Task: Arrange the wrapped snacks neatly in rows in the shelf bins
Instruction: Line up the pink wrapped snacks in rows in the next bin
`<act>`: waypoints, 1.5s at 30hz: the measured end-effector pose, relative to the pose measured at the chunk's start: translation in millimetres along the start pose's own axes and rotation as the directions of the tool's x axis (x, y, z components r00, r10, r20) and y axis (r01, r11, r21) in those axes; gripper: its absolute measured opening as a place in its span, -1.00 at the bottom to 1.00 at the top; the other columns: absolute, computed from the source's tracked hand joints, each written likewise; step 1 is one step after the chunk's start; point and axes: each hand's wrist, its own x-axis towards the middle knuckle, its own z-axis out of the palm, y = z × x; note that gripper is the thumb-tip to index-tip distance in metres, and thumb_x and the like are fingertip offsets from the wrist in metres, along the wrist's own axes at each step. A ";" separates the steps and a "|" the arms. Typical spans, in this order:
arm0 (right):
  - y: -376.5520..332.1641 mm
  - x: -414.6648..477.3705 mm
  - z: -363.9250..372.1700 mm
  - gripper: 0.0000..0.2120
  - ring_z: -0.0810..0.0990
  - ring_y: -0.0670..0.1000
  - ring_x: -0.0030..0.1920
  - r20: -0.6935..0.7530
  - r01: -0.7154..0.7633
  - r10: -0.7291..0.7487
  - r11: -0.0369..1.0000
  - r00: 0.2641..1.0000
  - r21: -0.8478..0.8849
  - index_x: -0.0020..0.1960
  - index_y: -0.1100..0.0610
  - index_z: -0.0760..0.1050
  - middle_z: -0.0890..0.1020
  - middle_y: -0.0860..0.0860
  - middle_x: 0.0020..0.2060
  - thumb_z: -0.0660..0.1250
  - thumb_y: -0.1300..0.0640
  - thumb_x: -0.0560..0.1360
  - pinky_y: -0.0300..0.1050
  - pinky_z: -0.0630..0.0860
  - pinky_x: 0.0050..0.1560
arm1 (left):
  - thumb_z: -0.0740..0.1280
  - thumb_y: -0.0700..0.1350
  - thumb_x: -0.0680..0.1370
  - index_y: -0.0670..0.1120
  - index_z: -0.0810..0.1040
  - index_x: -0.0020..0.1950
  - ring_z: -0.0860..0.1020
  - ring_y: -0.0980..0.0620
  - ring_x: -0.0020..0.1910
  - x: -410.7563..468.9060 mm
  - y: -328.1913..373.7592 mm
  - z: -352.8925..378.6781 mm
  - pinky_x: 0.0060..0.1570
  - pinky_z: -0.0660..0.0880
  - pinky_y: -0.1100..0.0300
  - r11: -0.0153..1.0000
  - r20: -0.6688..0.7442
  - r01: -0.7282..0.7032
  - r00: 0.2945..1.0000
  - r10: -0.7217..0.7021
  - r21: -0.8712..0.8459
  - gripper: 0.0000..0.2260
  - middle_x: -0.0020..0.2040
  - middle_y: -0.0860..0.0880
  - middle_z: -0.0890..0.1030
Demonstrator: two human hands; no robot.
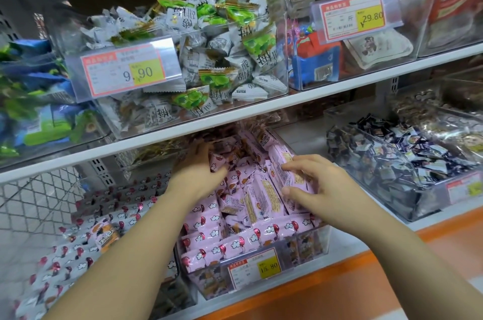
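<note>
A clear plastic bin (pixel 322 242) on the lower shelf holds several pink wrapped snacks (pixel 232 236). Those at the front lie in rows; those in the middle and back lie jumbled. My left hand (pixel 198 170) reaches deep into the back of the bin under the upper shelf, its fingers curled round a pink snack (pixel 215 161). My right hand (pixel 318 186) is at the bin's right side, fingers and thumb curled round an upright stack of pink snacks (pixel 283 176).
A neighbouring bin of white wrapped snacks (pixel 78 246) sits to the left. A bin of small dark candies (pixel 392 160) stands to the right. The upper shelf edge (pixel 235 117) hangs just above my left hand and carries bins of green-and-white sweets (pixel 209 58).
</note>
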 end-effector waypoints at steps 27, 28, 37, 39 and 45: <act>-54.6 5.3 5.2 -0.68 0.47 -0.13 0.18 -0.068 0.163 -0.173 0.977 0.983 -0.136 0.20 -0.07 0.53 0.56 -0.18 0.12 0.37 -0.05 0.46 -0.19 0.38 0.24 | 0.25 0.01 0.57 0.13 0.47 0.28 0.46 0.12 0.20 -90.9 -23.0 -49.3 0.39 0.22 -0.04 0.973 -0.071 -0.136 0.990 0.124 -0.189 -0.72 0.25 0.18 0.49; -59.4 5.3 10.8 -0.68 0.47 -0.15 0.19 -0.041 0.171 -0.178 0.976 0.983 -0.132 0.21 -0.07 0.53 0.57 -0.18 0.13 0.36 -0.05 0.47 -0.24 0.35 0.22 | 0.25 0.00 0.57 0.13 0.48 0.28 0.45 0.11 0.23 -95.6 -27.5 -52.1 0.38 0.25 -0.05 0.971 -0.095 -0.124 0.990 0.106 -0.206 -0.72 0.26 0.17 0.50; -70.5 13.5 56.0 -0.67 0.50 -0.09 0.22 0.245 0.141 -0.088 0.968 0.965 -0.206 0.25 -0.03 0.52 0.56 -0.13 0.21 0.33 -0.04 0.50 -0.18 0.42 0.19 | 0.27 0.07 0.55 0.13 0.45 0.32 0.36 0.09 0.34 -127.9 -86.2 -53.1 0.39 0.24 0.09 0.962 -0.120 -0.005 0.992 -0.029 -0.272 -0.66 0.32 0.15 0.44; -70.0 18.1 63.8 -0.71 0.55 -0.06 0.11 0.303 0.143 -0.067 0.961 0.951 -0.236 0.20 -0.03 0.54 0.60 -0.08 0.14 0.35 0.01 0.49 -0.11 0.46 0.12 | 0.27 0.14 0.53 0.19 0.37 0.38 0.18 0.10 0.45 -134.1 -101.0 -50.8 0.44 0.09 0.11 0.968 0.003 0.048 0.999 -0.049 -0.248 -0.59 0.42 0.17 0.31; -66.2 24.8 75.2 -0.75 0.57 -0.11 -0.03 0.341 0.120 -0.013 0.948 0.940 -0.295 0.14 -0.10 0.55 0.63 -0.11 0.03 0.39 0.00 0.46 -0.09 0.50 0.05 | 0.35 0.07 0.48 0.28 0.26 0.40 -0.17 0.17 0.51 -143.3 -128.7 -52.4 0.46 -0.08 0.13 0.966 0.294 0.070 0.956 0.007 -0.251 -0.47 0.53 0.19 0.06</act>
